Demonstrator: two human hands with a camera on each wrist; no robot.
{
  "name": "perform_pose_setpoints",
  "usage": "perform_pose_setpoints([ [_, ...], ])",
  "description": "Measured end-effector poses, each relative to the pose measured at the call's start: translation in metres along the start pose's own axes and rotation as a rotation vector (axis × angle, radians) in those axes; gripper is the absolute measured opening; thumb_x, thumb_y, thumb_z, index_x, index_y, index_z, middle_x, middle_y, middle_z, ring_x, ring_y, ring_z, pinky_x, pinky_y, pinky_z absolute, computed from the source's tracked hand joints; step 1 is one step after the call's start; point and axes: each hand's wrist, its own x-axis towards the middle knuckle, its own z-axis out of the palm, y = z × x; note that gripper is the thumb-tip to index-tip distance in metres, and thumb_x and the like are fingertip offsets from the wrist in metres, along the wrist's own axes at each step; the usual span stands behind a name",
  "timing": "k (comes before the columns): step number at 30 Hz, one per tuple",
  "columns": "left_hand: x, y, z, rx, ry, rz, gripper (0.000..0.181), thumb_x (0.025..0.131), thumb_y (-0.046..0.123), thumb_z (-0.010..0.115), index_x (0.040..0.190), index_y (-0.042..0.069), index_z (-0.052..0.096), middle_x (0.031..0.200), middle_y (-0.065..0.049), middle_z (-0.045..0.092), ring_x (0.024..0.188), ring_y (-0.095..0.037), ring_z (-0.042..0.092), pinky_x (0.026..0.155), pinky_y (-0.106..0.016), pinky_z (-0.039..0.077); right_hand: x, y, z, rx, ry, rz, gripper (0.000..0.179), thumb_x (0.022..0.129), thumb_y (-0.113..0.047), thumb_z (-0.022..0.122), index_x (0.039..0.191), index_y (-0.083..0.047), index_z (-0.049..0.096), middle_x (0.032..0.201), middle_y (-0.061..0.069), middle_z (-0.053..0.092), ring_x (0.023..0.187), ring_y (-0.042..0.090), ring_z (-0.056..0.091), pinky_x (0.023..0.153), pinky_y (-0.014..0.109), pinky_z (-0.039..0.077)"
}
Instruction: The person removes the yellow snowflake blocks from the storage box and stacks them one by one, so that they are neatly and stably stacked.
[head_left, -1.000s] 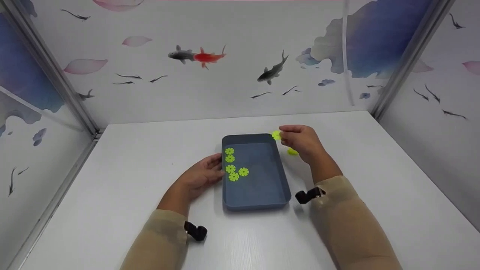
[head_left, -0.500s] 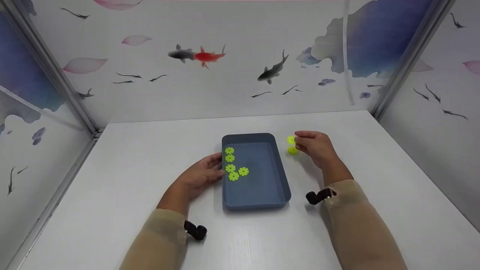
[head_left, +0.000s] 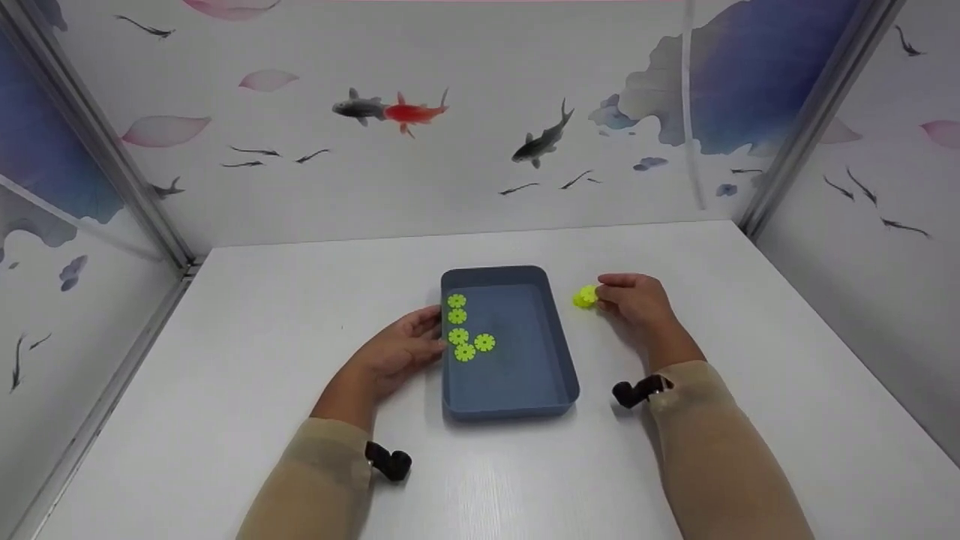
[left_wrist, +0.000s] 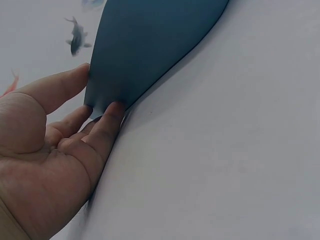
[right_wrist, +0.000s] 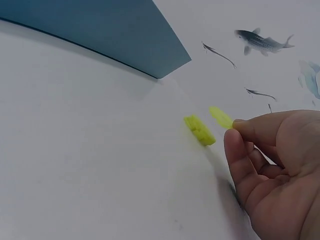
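Observation:
A blue-grey rectangular tray (head_left: 525, 367) stands mid-table with several flat, notched yellow-green plastic discs (head_left: 485, 343) lying along its left half. My left hand (head_left: 397, 349) touches the tray's left outer wall; in the left wrist view its fingertips (left_wrist: 116, 109) rest against the wall, thumb tip at the edge. To the right of the tray, my right hand (head_left: 637, 300) pinches one yellow-green disc (right_wrist: 221, 117) by its edge between thumb and forefinger. Close beside that disc in the right wrist view is a small stack of the same discs (right_wrist: 199, 131) on the table.
The white table (head_left: 480, 480) is bounded by a back wall (head_left: 450, 202) and side walls printed with fish and petals. A black wrist camera (head_left: 390, 461) sits on the left sleeve, another black camera (head_left: 636, 391) on the right sleeve.
The right hand has moved right and toward me, from over the tray's far right corner to the stack, still pinching a disc. The left hand and tray have stayed in place.

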Motion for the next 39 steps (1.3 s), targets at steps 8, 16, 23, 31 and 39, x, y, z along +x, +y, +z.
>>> perform_pose_setpoints([
  [8,-0.0002,0.0009,0.0001,0.012,-0.008,-0.003,0.085,0.093,-0.004,0.074,0.167,0.012,0.035,0.178,-0.007,0.029,0.166,-0.024,0.027,0.13,-0.043,0.038,-0.0008,0.0014,0.0031,0.042,0.013,0.029,0.038,0.103,-0.018,0.073,0.14,-0.012,0.067,0.148,0.012,0.057,0.129,0.025,0.06,0.11,0.03,0.057],
  [16,-0.0006,0.001,0.0006,-0.019,-0.017,0.0,0.086,0.093,-0.006,0.074,0.167,0.011,0.034,0.179,-0.008,0.026,0.166,-0.025,0.027,0.131,-0.044,0.036,0.0004,0.0019,0.0027,-0.069,0.023,-0.021,0.04,0.102,-0.016,0.072,0.14,-0.007,0.067,0.142,0.017,0.061,0.115,0.019,0.066,0.09,0.018,0.061],
  [23,-0.0015,0.0008,0.0,-0.013,-0.009,0.001,0.085,0.093,-0.005,0.075,0.166,0.012,0.035,0.179,-0.008,0.027,0.167,-0.025,0.025,0.132,-0.045,0.034,-0.0015,-0.0001,0.0063,-0.047,0.021,-0.007,0.04,0.103,-0.017,0.072,0.141,-0.007,0.066,0.143,0.017,0.061,0.119,0.02,0.064,0.093,0.02,0.06],
  [31,-0.0014,0.0006,0.0009,0.003,-0.005,-0.004,0.085,0.093,-0.005,0.075,0.166,0.012,0.035,0.179,-0.007,0.027,0.168,-0.024,0.023,0.132,-0.045,0.033,-0.0012,0.0001,0.0057,-0.104,0.032,-0.021,0.039,0.103,-0.02,0.071,0.14,-0.007,0.067,0.141,0.016,0.063,0.113,0.017,0.066,0.088,0.017,0.06],
  [39,0.0006,-0.0003,-0.0003,0.001,-0.003,-0.007,0.086,0.093,-0.005,0.075,0.166,0.012,0.036,0.179,-0.007,0.028,0.167,-0.024,0.025,0.13,-0.044,0.038,-0.0037,-0.0032,0.0061,-0.025,0.023,-0.007,0.038,0.104,-0.024,0.071,0.14,-0.011,0.066,0.145,0.012,0.06,0.123,0.022,0.063,0.107,0.028,0.058],
])
